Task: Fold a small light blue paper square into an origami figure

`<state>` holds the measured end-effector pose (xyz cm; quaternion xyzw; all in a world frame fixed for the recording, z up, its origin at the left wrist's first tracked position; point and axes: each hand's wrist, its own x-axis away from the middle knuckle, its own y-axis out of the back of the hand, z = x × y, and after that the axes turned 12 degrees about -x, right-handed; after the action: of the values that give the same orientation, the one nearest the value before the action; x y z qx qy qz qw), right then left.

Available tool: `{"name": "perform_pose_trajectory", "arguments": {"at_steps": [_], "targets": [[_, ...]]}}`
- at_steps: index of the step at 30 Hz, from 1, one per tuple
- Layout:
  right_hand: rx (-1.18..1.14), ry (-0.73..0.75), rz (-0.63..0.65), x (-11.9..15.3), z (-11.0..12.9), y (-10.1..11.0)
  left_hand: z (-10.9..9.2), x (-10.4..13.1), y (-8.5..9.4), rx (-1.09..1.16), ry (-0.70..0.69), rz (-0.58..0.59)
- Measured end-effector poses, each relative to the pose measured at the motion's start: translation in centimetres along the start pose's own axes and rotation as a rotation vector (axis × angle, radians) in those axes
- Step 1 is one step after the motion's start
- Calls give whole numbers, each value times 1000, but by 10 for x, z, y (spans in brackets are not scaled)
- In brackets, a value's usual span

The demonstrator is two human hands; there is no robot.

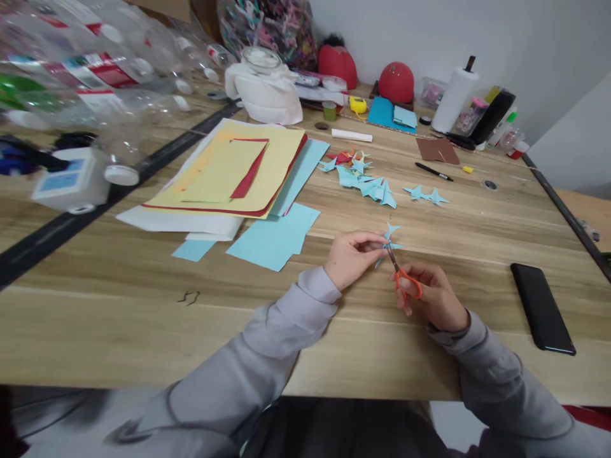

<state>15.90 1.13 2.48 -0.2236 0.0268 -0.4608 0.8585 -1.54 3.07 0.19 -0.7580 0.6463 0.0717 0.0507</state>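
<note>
Between thumb and fingers, my left hand pinches a small light-blue folded paper figure, whose pointed ends stick out past the fingertips. My right hand has its fingers in the orange handles of a pair of scissors. The metal blades point up and left and meet the paper figure by my left fingertips; whether they are parted I cannot make out. Beyond my hands lie several folded blue paper figures in a cluster, with red, orange and pale ones behind. Two more blue figures rest to the right.
Yellow, red and white sheets are stacked at left, with loose blue paper before them. A black phone lies at right, a pen farther back. Plastic bottles crowd the far left. A paper roll stands behind.
</note>
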Motion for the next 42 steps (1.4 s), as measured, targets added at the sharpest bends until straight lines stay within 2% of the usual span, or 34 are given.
{"name": "perform_pose_trajectory", "arguments": {"at_steps": [6,10,13,20,24,34,42], "targets": [[3,-19,-2,2,2,-2,4,-1,0,-53,-28,-23],[4,-20,-17,1,2,-1,7,-1,1,-128,-99,-10],[4,-25,-20,1,3,-1,8,-1,4,-234,-225,-11],[4,-37,-21,2,4,-3,8,0,14,-576,-641,-40],[24,-34,-39,2,4,-1,9,-1,16,-682,-783,-46],[22,-75,-75,2,4,-4,9,-1,15,-714,-805,-108],[10,-73,-60,4,4,-7,8,-1,15,-712,-777,-110]]}}
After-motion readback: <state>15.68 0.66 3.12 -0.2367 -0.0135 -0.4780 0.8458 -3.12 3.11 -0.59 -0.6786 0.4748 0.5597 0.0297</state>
